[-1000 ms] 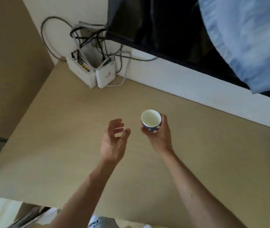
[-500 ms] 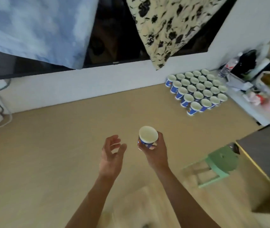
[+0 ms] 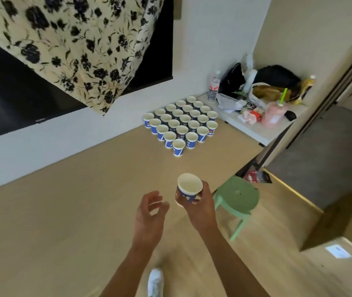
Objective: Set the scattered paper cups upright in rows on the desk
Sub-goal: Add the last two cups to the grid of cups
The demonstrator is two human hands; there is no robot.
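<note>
Your right hand grips the blue-and-white paper cup; left hand hangs loose. Set it upright beside the near cup, rims level.

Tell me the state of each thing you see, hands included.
held cup, mouth up, slightly tilted, empty.
right hand, grips the held cup.
left hand, empty, fingers loosely curled.
cup block, upright in rows on the desk.
water bottle, upright.
green stool, standing on its legs.
</note>
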